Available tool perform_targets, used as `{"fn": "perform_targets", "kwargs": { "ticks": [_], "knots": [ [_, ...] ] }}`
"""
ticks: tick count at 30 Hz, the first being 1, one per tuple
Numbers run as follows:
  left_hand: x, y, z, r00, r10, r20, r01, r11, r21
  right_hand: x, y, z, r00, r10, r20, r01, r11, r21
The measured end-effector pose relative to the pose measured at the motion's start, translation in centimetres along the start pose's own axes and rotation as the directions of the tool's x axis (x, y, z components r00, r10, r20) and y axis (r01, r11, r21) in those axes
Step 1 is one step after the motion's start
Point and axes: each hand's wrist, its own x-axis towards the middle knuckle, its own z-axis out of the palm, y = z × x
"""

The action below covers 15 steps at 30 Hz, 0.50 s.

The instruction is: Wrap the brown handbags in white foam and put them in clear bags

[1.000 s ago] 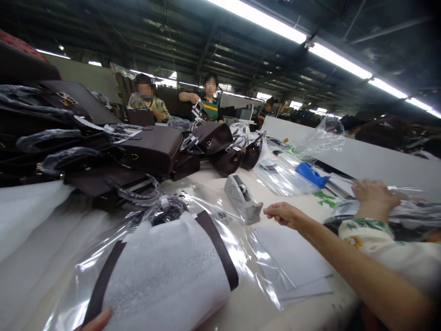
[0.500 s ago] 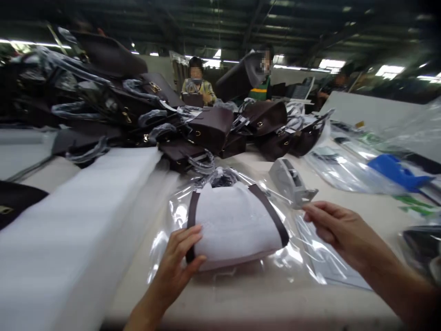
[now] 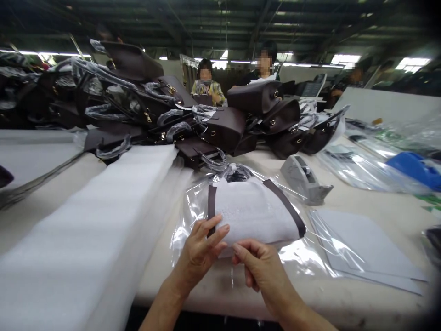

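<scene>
A dark brown handbag (image 3: 212, 202) lies before me on a clear plastic bag (image 3: 196, 197), with a sheet of white foam (image 3: 255, 211) over its body. The bunched wrapped handles (image 3: 236, 172) point away from me. My left hand (image 3: 203, 243) rests at the handbag's lower left corner, fingers apart and touching the foam. At the near edge of the foam, my right hand (image 3: 258, 262) is closed in a pinch, close to the left fingertips. Between its thumb and forefinger is what seems to be a piece of clear tape, hardly visible. A grey tape dispenser (image 3: 303, 181) stands beyond the handbag to the right.
A thick stack of white foam sheets (image 3: 103, 220) fills the left side. Brown handbags (image 3: 220, 126) are heaped across the back. To the right lie pale flat sheets (image 3: 365, 243), clear plastic bags (image 3: 365, 168) and a blue object (image 3: 413, 168). Several people are beyond the table.
My right hand has moved left from the tape dispenser to the handbag's near edge. My left hand stays at its left corner. The view has turned slightly left, and a brown handbag has come down onto the heap.
</scene>
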Motion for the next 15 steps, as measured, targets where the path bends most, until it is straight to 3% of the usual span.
{"fn": "perform_targets", "kwargs": {
  "ticks": [8,15],
  "knots": [
    [0.5,0.5,-0.4,0.996,0.068,0.054,-0.077,0.979,0.189,-0.1,0.0,0.7,0.999,0.023,-0.035,-0.022,0.999,0.024],
    [0.7,1.2,-0.6,0.995,-0.016,0.097,-0.005,0.977,0.212,-1.2,0.6,0.1,0.971,0.221,-0.092,-0.204,0.964,0.171]
  ]
}}
